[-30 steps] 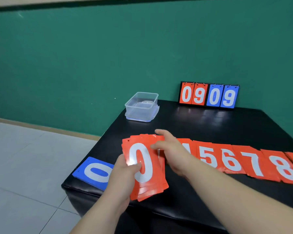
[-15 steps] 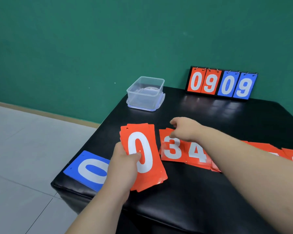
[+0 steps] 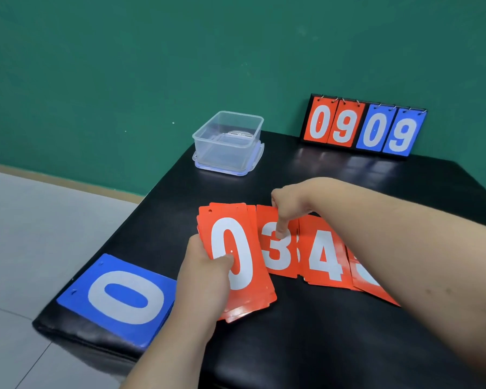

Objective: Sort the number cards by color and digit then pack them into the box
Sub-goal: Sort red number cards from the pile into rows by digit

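My left hand (image 3: 205,279) grips a stack of red cards (image 3: 236,256) with a white 0 on top, thumb pressed on the digit. My right hand (image 3: 289,203) pinches the top edge of the red 3 card (image 3: 278,254), which lies right beside the stack. A red 4 card (image 3: 323,256) overlaps it to the right, and further red cards run under my right forearm. A blue stack (image 3: 124,299) with a 0 on top lies at the table's front left corner. The clear plastic box (image 3: 227,141) stands open and empty at the back left.
A flip scoreboard (image 3: 362,127) showing red 09 and blue 09 stands against the green wall at the back. The black padded table (image 3: 348,181) ends close to the blue stack; grey floor tiles lie beyond on the left.
My right hand has shifted left from the 4 and closed on the top edge of the 3 card. The left hand still holds the red stack.
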